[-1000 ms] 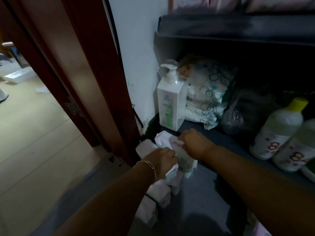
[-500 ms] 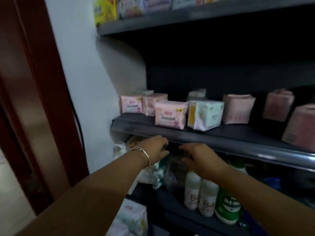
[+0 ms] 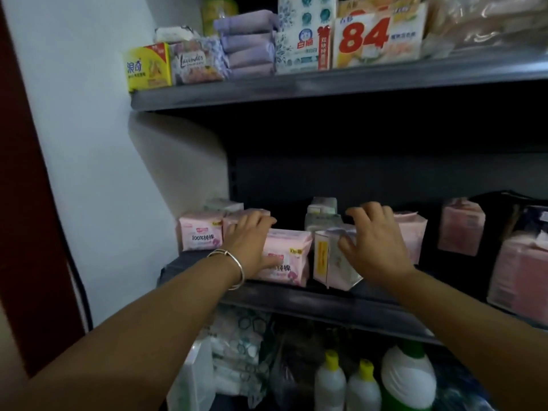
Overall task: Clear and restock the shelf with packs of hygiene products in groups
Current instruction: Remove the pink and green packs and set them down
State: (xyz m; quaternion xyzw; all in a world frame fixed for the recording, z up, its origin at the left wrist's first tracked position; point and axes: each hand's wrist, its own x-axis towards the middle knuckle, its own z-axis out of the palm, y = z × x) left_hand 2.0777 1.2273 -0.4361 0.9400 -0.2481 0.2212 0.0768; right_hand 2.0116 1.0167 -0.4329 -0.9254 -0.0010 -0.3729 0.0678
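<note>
Several pink packs of hygiene pads stand on the dark middle shelf. My left hand, a bangle on its wrist, rests with straight fingers on the top left of a front pink pack. My right hand hovers with spread fingers over a white pack with a yellow side, thumb touching its front. Another pink pack stands at the far left. One more pink pack sits behind my right hand, and two others stand further right.
The upper shelf holds a yellow box, purple packs and an "84" pack. Below stand white bottles with yellow caps and a green-topped bottle. A white wall and dark red door frame close the left.
My view has risen from the floor-level shelf to the middle shelf. Both hands let go of the packs below and moved up onto the packs standing here.
</note>
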